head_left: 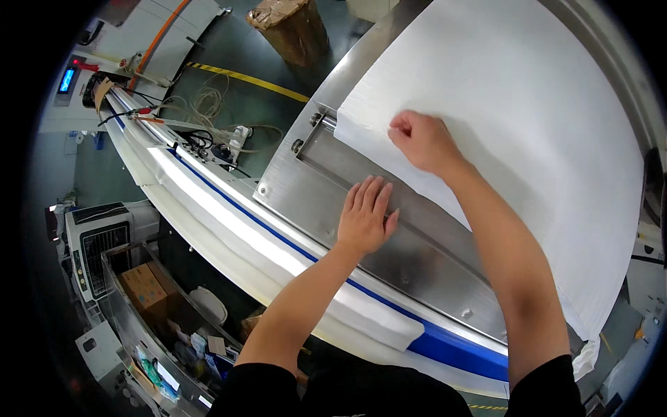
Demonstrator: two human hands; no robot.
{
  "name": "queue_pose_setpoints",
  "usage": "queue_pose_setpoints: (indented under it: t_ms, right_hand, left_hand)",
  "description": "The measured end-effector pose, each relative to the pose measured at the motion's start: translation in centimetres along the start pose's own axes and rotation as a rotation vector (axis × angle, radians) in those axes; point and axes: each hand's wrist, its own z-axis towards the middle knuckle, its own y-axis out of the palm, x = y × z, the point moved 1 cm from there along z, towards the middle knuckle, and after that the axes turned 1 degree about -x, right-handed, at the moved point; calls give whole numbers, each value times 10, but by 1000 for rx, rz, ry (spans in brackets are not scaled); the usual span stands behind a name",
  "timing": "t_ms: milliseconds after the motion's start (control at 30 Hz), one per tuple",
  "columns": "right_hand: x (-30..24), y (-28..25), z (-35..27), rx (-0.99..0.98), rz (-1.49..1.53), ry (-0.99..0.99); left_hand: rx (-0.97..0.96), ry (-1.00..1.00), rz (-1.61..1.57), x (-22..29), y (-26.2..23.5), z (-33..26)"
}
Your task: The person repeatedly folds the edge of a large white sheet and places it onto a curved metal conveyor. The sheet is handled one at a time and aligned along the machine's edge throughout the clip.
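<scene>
I see the thick white paper stack (514,139) with its long axis upper-left to lower-right on the steel counter (299,187). Right hand (422,141) grip is curled on the stack's corner; left hand (366,215) lies flat, fingers together.

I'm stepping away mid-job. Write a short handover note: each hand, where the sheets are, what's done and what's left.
Left hand: open, flat on the steel plate, next to the stack edge.
Right hand: closed, knuckles down on the white sheet stack near its front corner.
Stack lies on the steel table, front edge along the plate.
Done: stack is on the table.
Left: cannot tell from this view; the blue-edged conveyor belt carries white padding.
</scene>
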Motion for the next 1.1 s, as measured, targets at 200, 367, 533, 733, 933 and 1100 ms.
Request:
queue_pose_setpoints:
  t_ms: [200, 367, 533, 733, 933, 1100]
  right_hand:
    - [1, 7, 45, -1, -51, -16]
    - [3, 8, 47, 36, -75, 8]
    - [6, 13, 47, 107, -145, -22]
    - [16, 18, 46, 194, -185, -115]
    - [22, 16, 50, 218, -177, -155]
    - [23, 16, 51, 234, -177, -174]
  left_hand:
    - [-29, -13, -49, -1, -1, 3]
    - [-45, -17, -44, -1, 1, 3]
    - [0, -13, -102, -8, -9, 11]
    - [275, 33, 98, -61, -31, 79]
    - [191, 185, 163, -83, -37, 104]
    - [207, 214, 142, -89, -35, 99]
